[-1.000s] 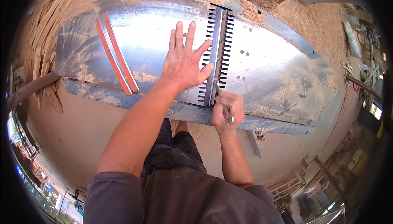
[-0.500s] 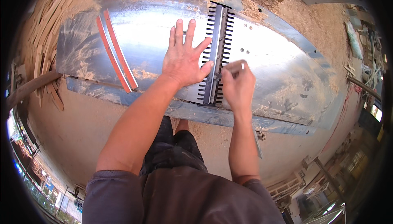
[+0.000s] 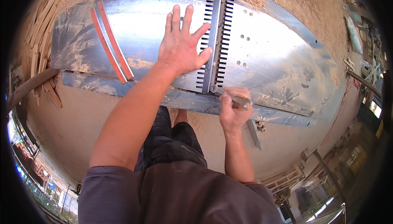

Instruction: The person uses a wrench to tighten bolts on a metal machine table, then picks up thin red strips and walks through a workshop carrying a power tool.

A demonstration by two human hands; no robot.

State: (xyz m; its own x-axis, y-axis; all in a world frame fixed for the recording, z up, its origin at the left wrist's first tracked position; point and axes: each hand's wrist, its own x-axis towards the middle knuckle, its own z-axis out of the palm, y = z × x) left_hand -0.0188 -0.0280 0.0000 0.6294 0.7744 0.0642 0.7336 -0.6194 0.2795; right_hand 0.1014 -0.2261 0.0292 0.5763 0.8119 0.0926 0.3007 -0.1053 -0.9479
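Observation:
My left hand (image 3: 179, 52) lies flat with fingers spread on the left metal table (image 3: 135, 31) of a jointer, its thumb and forefinger reaching the slotted edge. Between the two tables runs the long cutter head (image 3: 213, 39), with a steel bar along it. Closed around a grey metal wrench (image 3: 237, 99), my right hand (image 3: 234, 111) is at the near end of the cutter head. The wrench's tip meets that end; its exact seat is too small to make out. Two curved-looking red and silver strips (image 3: 110, 39) lie apart from my hands on the left table.
The right metal table (image 3: 278, 68) carries scattered sawdust. Wood offcuts (image 3: 43, 31) are piled at the far left. A flat metal piece (image 3: 254, 134) juts out below the table's near edge. Wood shavings (image 3: 294, 7) cover the floor behind the machine.
My right hand has moved toward me, from beside the middle of the cutter head to its near end, where the wrench now shows plainly. My left hand stays flat on the table.

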